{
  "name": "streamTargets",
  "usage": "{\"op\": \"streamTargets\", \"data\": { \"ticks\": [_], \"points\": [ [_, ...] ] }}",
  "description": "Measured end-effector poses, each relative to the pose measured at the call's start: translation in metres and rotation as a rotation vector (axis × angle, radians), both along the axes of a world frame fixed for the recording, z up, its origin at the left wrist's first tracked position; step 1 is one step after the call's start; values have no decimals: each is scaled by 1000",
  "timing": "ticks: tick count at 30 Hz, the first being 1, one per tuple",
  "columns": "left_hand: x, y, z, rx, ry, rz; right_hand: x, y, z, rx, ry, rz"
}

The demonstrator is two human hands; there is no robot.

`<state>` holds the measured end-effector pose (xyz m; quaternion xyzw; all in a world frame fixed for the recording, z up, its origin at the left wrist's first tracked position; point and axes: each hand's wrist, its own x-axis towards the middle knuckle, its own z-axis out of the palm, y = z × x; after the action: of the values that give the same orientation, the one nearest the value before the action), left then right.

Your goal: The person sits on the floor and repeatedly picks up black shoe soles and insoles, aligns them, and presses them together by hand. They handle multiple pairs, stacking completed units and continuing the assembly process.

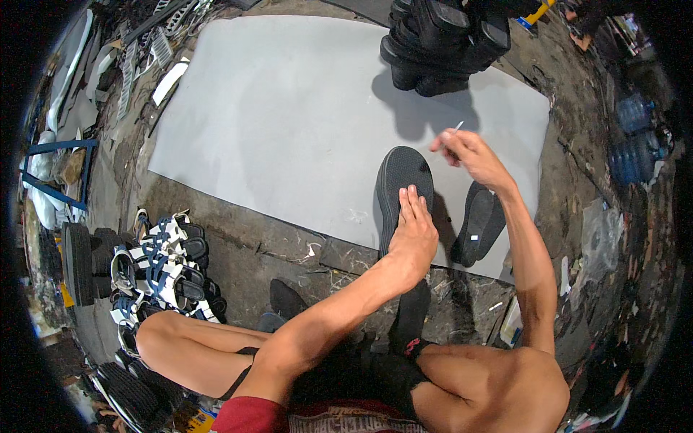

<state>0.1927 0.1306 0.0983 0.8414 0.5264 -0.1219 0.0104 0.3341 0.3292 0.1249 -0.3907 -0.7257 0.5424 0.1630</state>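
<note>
A thick black shoe sole (406, 167) with a textured top lies on the grey sheet. My left hand (413, 231) rests on it, palm down, with the fingers stretched out over its surface. To the right and a little farther away, my right hand (468, 155) is raised, slightly blurred, its fingers closed on a thin whitish stick (458, 126). I cannot tell exactly what the stick is. Below my right hand, a pair of thinner dark soles (476, 224) lies partly overlapped, with a small white patch on one.
The large grey sheet (274, 108) covers the ground ahead. A stack of black soles (433, 47) stands at its far right. White and blue sandals (170, 267) are piled at left, beside a blue frame (61, 173). Blue water bottles (635, 155) lie at right.
</note>
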Motion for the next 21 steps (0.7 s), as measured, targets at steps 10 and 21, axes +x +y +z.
{"op": "streamTargets", "data": {
  "ticks": [10,21],
  "points": [
    [-7,1,4,17,-139,29,-82,-23,19,196,-168,466],
    [-10,1,10,-23,-170,127,-96,-22,13,360,-318,565]
  ]
}}
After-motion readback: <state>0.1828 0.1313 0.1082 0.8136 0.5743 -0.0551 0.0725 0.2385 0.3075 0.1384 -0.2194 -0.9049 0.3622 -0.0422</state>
